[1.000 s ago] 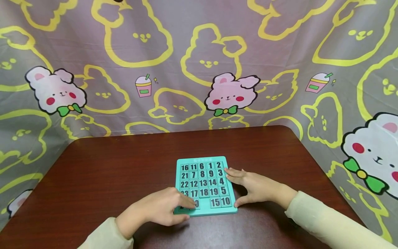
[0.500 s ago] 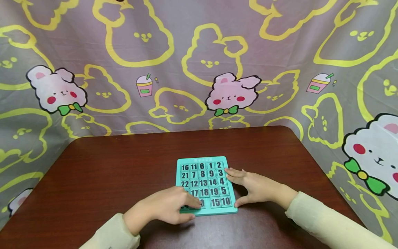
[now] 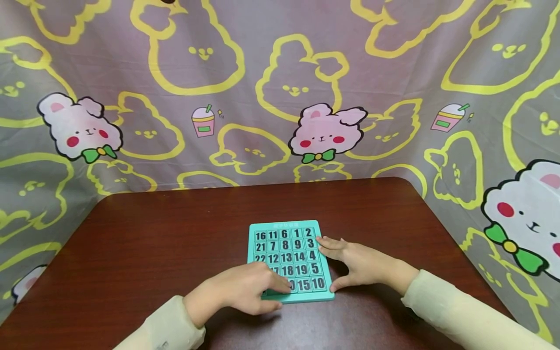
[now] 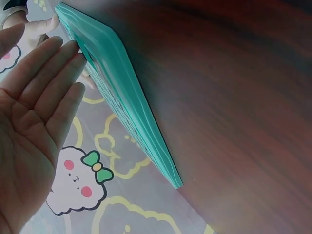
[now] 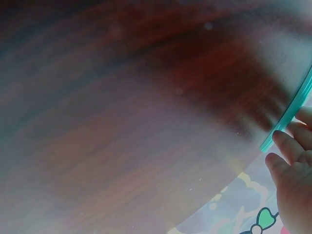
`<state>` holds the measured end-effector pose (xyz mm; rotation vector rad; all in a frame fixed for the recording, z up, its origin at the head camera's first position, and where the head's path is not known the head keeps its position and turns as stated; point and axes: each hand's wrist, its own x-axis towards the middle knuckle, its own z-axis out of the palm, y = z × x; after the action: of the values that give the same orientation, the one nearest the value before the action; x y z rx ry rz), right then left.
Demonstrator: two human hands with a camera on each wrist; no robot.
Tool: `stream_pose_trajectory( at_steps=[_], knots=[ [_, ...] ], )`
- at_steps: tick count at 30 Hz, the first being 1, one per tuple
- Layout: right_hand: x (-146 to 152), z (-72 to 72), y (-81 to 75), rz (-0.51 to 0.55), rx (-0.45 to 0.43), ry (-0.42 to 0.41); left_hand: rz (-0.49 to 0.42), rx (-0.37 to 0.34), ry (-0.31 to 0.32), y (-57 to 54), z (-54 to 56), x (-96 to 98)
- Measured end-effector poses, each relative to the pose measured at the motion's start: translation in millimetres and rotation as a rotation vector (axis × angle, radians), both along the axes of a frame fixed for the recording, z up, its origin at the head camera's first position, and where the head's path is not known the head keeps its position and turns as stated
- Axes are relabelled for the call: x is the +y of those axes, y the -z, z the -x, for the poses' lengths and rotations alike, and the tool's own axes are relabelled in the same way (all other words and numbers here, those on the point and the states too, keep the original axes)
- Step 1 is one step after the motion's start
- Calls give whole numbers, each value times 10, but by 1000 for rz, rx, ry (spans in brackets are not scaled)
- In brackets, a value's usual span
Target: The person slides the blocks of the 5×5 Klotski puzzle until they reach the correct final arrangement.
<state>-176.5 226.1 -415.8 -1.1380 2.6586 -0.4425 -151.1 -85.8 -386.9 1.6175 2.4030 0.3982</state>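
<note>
A turquoise number sliding puzzle [image 3: 306,297] lies flat on the table, its tiles in rows. My left hand [image 3: 247,289] reaches over its lower left corner, fingertips on a bottom-row tile [image 3: 293,285] whose visible digit is 0. That tile sits right beside the 15 tile [image 3: 303,285], with the 10 tile [image 3: 318,283] at the row's end. The left fingers look straight in the left wrist view, by the puzzle's edge [image 4: 131,87]. My right hand [image 3: 360,262] rests along the right edge, fingertips and thumb touching the frame. Lower left tiles are hidden under the left hand.
The puzzle stands on a dark red-brown wooden table [image 3: 175,233] with rounded far corners. A grey curtain [image 3: 245,43] with yellow bear outlines and white bunny prints hangs behind and on both sides. Pale sleeves [image 3: 463,306] cover both forearms.
My left hand has slid rightward, pushing the tile ending in 0 along the bottom row until the gap before the 15 tile closed. The right hand has stayed in place.
</note>
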Motion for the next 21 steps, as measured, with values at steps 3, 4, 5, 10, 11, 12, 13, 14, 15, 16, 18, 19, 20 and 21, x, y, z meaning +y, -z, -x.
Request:
stream_pose_trajectory(
  at_steps=[3, 4, 5, 10, 11, 12, 13, 14, 15, 16, 18, 19, 20, 21],
  knots=[
    [-1, 2, 1, -2, 0, 0, 4, -4, -6, 4, -2, 6],
    [-2, 2, 1, -3, -1, 0, 4, -6, -8, 6, -4, 5],
    [-3, 3, 0, -4, -3, 1, 3, -3, -8, 8, -6, 3],
    [-7, 5, 3, -6, -10, 1, -14, 15, -4, 22, -6, -43],
    [-7, 5, 4, -7, -10, 2, -21, 15, -5, 22, -5, -60],
    [-7, 4, 5, -8, -11, 3, -30, 18, -4, 23, -2, -79],
    [-6, 4, 5, -8, -10, 3, -38, 17, -4, 22, 0, -100],
    [-6, 3, 4, -9, -9, 4, -47, 13, -7, 19, 2, -123],
    [-5, 3, 3, -9, -9, 5, -51, 9, -15, 15, 4, -148],
    [-4, 3, 2, -10, -9, 6, -55, 3, -24, 8, 4, -174],
    [-1, 4, 3, -10, -9, 7, -58, -8, -45, -6, 2, -229],
    [-1, 4, 3, -10, -9, 6, -54, -16, -60, -15, 0, -258],
    [0, 5, 4, -10, -9, 6, -53, -17, -72, -21, -2, -288],
    [1, 5, 3, -10, -10, 6, -50, -20, -85, -26, -5, -316]
  ],
)
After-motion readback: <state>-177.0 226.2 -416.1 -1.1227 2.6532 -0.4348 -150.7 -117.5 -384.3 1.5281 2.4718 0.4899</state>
